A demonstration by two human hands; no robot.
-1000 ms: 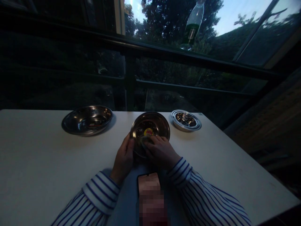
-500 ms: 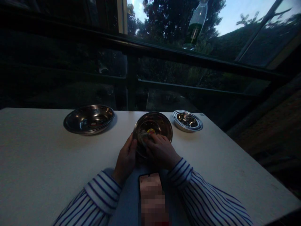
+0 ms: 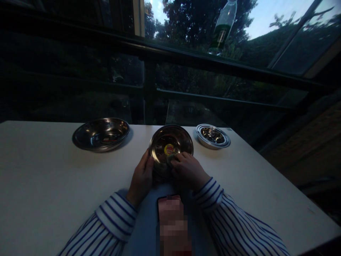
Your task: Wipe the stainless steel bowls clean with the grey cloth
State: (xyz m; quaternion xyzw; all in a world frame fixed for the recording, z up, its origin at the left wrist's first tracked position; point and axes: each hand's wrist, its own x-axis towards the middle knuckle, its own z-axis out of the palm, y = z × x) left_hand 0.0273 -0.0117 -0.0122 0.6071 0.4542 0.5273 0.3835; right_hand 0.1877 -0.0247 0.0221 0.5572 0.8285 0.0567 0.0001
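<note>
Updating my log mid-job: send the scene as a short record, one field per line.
Left hand: grips the middle bowl by its left side
Right hand: holds a small cloth-like item at the bowl's lower inside
Bowl pose: tilted, opening toward the wearer
Bowl marking: round yellow sticker inside
Far left: wider metal basin on the white table
Far right: smaller metal bowl; whether stacked, unclear
Light: dim

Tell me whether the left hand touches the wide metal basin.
No, the left hand holds the metal bowl with the yellow sticker, apart from the wide metal basin.
</note>
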